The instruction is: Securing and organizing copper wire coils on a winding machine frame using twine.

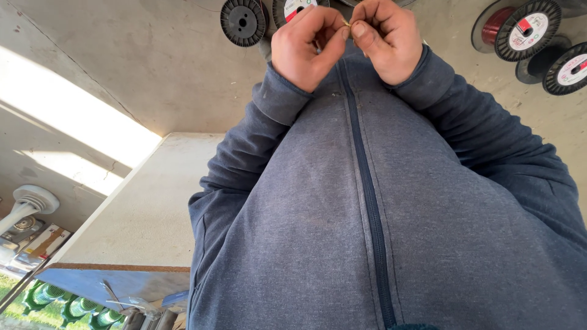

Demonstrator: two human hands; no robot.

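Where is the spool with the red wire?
In the head view the red wire spool lies on the concrete floor at the top right, beside two black spools, to the side of the right hand.

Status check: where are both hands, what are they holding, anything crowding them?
Left hand and right hand together, fingers pinching a tiny yellowish piece. Black wire spools just beyond on the concrete. Nothing in between.

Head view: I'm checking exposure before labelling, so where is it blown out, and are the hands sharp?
Head view: sunlight patch on the concrete floor is washed out; left hand and right hand are evenly lit and sharp, pinching a tiny yellowish piece; wide-angle bending at edges.
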